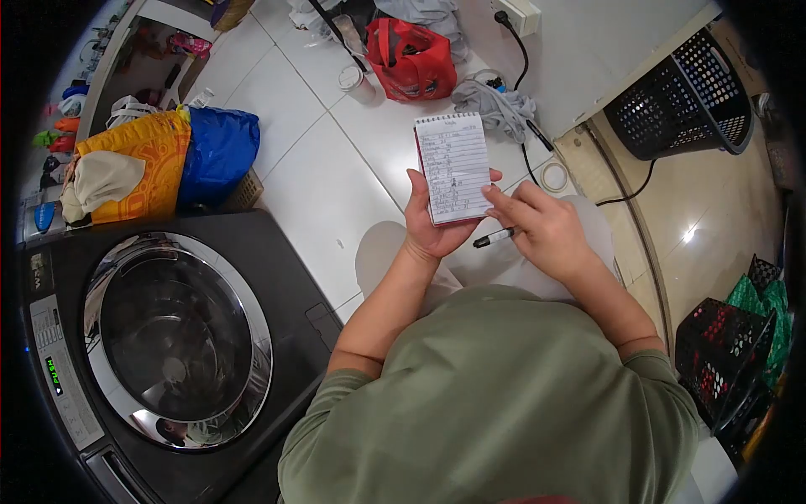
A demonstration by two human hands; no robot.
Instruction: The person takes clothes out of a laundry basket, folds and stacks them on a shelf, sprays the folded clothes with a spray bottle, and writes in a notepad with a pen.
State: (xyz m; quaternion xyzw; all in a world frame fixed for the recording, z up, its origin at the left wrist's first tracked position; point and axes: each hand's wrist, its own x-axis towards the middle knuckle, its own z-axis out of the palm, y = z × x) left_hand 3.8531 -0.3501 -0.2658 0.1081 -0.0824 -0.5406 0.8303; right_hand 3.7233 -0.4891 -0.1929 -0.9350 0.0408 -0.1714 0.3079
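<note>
My left hand (432, 223) holds up a small spiral notepad (453, 172) from beneath, its thumb along the left edge. Handwritten lines fill the lined page, and a red edge shows under it. Close to the page's lower right corner is my right hand (544, 225), its index finger stretched toward the writing. A black and white marker pen (494, 238) is held in the curled fingers of that hand, its dark end pointing left. Whether the index fingertip touches the paper I cannot tell.
To the left stands a dark front-loading washing machine (290, 277) with a round glass door. Yellow and blue bags (220, 151) sit beyond it. A red bag (410, 63), a tumbler (356, 84) and cables (504, 109) lie ahead. At right are a black laundry basket (672, 105) and tape roll (554, 176).
</note>
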